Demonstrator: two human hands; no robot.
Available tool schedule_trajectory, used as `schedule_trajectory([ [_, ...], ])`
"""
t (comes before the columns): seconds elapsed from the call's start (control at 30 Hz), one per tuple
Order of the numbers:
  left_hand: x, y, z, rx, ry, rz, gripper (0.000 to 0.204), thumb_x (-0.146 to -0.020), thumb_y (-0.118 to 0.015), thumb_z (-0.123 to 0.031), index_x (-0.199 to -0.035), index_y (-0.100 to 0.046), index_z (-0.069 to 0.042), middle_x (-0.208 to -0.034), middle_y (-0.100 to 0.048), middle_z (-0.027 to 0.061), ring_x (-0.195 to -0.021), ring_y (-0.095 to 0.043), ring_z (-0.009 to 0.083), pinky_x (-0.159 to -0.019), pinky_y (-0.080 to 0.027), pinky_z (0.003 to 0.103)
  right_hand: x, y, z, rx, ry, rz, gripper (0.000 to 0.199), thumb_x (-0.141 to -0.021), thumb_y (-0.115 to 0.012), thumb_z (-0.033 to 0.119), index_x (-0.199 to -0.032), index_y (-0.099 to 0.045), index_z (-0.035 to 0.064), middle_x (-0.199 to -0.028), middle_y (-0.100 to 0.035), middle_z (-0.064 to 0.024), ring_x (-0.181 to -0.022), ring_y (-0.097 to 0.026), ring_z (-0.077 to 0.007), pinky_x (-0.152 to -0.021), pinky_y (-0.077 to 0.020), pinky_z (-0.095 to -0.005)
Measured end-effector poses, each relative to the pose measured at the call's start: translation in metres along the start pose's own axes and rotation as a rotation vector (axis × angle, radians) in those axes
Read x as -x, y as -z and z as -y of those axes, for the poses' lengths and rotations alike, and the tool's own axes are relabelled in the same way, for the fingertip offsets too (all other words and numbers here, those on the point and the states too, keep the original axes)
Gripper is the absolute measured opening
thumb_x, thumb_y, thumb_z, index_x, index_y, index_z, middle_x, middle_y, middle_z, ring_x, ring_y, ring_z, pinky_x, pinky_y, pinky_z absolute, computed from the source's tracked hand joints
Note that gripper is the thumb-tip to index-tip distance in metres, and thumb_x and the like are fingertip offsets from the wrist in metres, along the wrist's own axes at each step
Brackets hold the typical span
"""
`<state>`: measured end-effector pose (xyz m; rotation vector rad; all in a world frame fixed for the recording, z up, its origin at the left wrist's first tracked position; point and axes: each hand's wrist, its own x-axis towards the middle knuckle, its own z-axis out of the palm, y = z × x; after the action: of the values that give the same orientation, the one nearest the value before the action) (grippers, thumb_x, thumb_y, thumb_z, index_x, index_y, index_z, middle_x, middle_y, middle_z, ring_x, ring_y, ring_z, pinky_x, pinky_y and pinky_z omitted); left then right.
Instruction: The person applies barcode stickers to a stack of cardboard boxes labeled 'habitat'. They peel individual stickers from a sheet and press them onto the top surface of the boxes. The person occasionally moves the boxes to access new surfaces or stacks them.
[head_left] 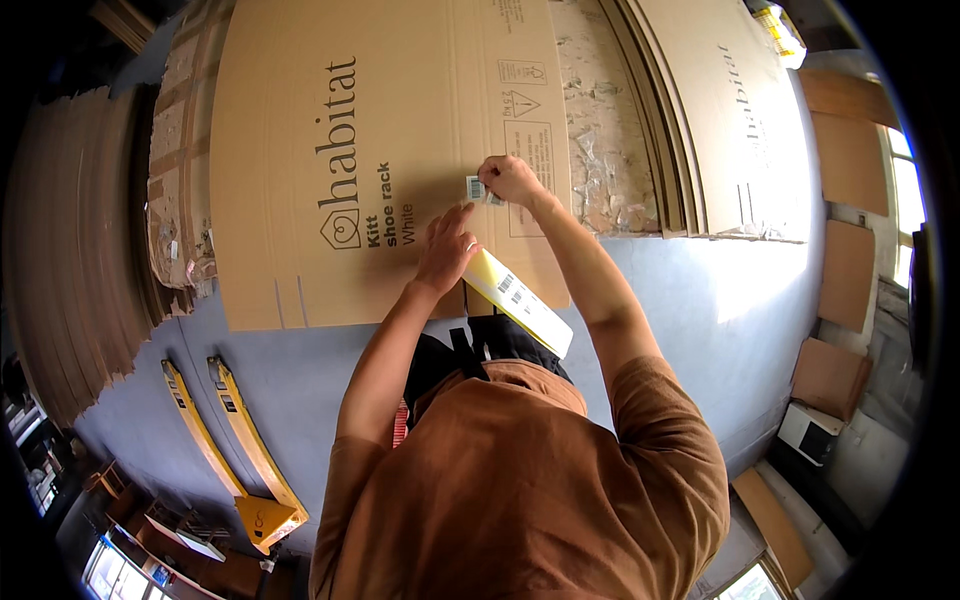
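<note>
A flat brown cardboard carton with dark printing lies in front of me, on top of a stack. Over its lower right part, my right hand pinches a small white barcode label at or just above the cardboard. My left hand is just left and nearer, its fingers pointing toward that label. Between its thumb and fingers it holds the upper end of a strip of labels, white with barcodes and yellow along the edge. The strip hangs down toward my waist. How firmly the left fingers grip it is partly hidden.
Right of the carton lies worn, torn cardboard, then a stack of flat printed cartons. Brown cardboard sheets stand at the far left. A yellow pallet jack rests on the grey floor at lower left. Cardboard pieces lean along the right wall.
</note>
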<state>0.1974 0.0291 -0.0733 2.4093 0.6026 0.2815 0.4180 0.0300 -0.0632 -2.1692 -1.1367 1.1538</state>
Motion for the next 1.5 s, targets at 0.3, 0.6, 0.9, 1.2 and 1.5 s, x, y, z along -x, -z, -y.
schedule_trajectory([
  [0.3, -0.029, -0.009, 0.013, -0.11, -0.041, 0.132, 0.019, -0.085, -0.067, -0.02, -0.077, -0.062, -0.003, -0.144, -0.044, 0.0135, -0.136, -0.036, 0.0319, -0.11, -0.03, 0.046, -0.007, -0.016, -0.006, 0.121, 0.029, -0.173, 0.017, -0.082, -0.063, 0.027, -0.083, -0.071, 0.0128, -0.078, -0.07, -0.0071, -0.073, -0.068, -0.026, -0.069, -0.053, -0.0375],
  [0.6, 0.002, 0.009, 0.005, -0.133, -0.097, 0.171, 0.016, -0.082, -0.068, -0.017, -0.081, -0.069, -0.001, -0.136, -0.052, 0.0118, -0.131, -0.042, 0.029, -0.106, -0.037, 0.042, 0.011, 0.004, 0.013, 0.086, -0.162, -0.447, 0.07, -0.075, -0.079, 0.036, -0.124, -0.045, -0.0007, -0.088, -0.069, -0.0161, -0.086, -0.067, -0.0273, -0.077, -0.0511, -0.038],
  [0.9, 0.165, 0.049, 0.041, -0.052, -0.001, 0.053, 0.014, -0.083, -0.066, -0.016, -0.083, -0.064, -0.002, -0.122, -0.059, 0.0095, -0.12, -0.051, 0.0273, -0.097, -0.041, 0.042, 0.139, -0.156, 0.023, -1.074, -0.202, -0.237, 0.052, -0.083, -0.071, 0.003, -0.127, -0.046, -0.005, -0.089, -0.068, -0.0109, -0.078, -0.064, -0.0146, -0.067, -0.0506, -0.023],
  [1.2, 0.169, 0.06, 0.049, -0.043, -0.087, 0.003, 0.015, -0.081, -0.066, -0.016, -0.085, -0.068, -0.002, -0.121, -0.058, 0.0092, -0.117, -0.052, 0.0266, -0.098, -0.041, 0.041, 0.129, -0.217, 0.021, -0.793, -0.127, -0.4, 0.039, -0.084, -0.067, -0.001, -0.116, -0.045, -0.0017, -0.073, -0.061, -0.0059, -0.053, -0.055, -0.0119, -0.043, -0.0417, -0.0261],
  [1.5, 0.153, 0.063, 0.041, -0.158, -0.245, -0.034, 0.014, -0.081, -0.066, -0.014, -0.085, -0.068, -0.001, -0.127, -0.055, 0.0098, -0.124, -0.046, 0.0258, -0.104, -0.037, 0.044, 0.121, -0.227, 0.018, -0.656, -0.094, -0.453, 0.035, -0.085, -0.065, -0.001, -0.115, -0.046, -0.0004, -0.071, -0.06, -0.0056, -0.05, -0.053, -0.0124, -0.04, -0.0411, -0.028],
])
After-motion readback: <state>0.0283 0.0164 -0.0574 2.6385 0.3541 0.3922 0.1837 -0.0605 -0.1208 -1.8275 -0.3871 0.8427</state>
